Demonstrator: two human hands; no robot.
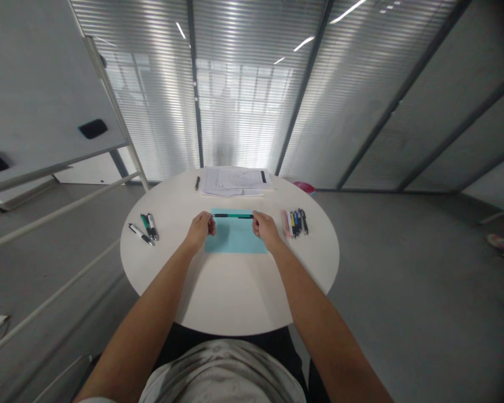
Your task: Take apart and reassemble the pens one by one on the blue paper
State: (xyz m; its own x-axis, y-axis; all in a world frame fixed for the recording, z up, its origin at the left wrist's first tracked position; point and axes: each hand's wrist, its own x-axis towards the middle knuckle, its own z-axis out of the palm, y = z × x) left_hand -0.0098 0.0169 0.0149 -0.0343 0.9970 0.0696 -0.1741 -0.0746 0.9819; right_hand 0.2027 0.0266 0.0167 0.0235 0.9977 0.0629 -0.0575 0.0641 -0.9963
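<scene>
The round white tabletop (231, 296) carries a stack of printed sheets (235, 182) at its far edge, with a single black pen (197, 183) just beside it. Three pens (145, 228) lie grouped at left; a row of coloured pens (294, 223) lies at right. A whiteboard (46, 95) stands left, before slatted blinds (243, 95). A pink object (304, 186) sits on the grey floor (403, 268).

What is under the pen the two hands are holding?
A light blue sheet lies beneath the pen, held by the left hand and right hand, on the round table. The strip directly under the pen is hidden.
</scene>
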